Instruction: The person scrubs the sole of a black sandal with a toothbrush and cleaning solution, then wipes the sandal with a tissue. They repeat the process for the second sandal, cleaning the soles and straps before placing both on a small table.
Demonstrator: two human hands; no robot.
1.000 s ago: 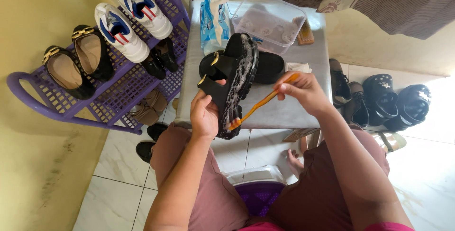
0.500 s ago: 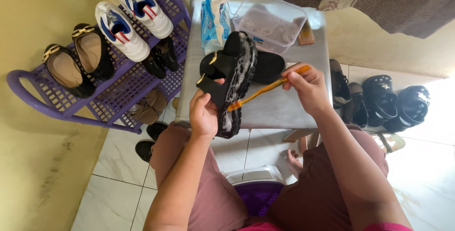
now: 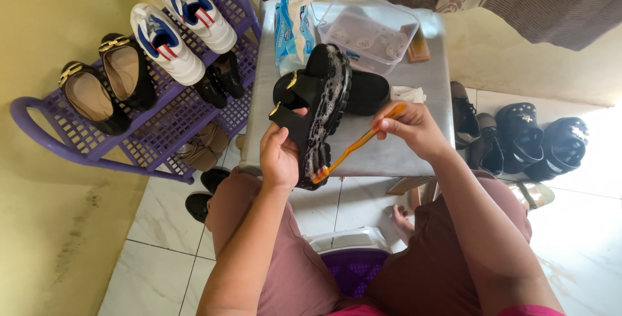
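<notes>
Seen from above, a seated person works over a small grey counter (image 3: 389,154). The left hand (image 3: 280,157) is closed around a black chunky-soled sandal (image 3: 317,112), holding it on its side so the thick, foam-flecked sole faces the right hand. The right hand (image 3: 408,128) grips an orange toothbrush (image 3: 355,147) by its handle; the bristled end rests against the sandal's sole near the heel, just beside the left thumb.

Just beyond the held sandal, a second black sandal (image 3: 368,92) lies flat on the counter. Beyond the left hand stands a soft blue and white packet (image 3: 291,27), upright and crinkled, its top open. Beside it, beyond the right hand, sits a clear rectangular plastic tub (image 3: 369,31) with pale round pieces inside. A small brown block (image 3: 419,47) lies at the tub's far side, and a crumpled white tissue (image 3: 407,93) lies just past the right knuckles.

Out past the left hand, a purple plastic shoe rack (image 3: 162,128) carries two white sneakers (image 3: 175,31) with blue and red stripes and dark flats with gold buckles. Out past the right hand, black shoes (image 3: 531,138) stand on the white tiled floor (image 3: 162,238).
</notes>
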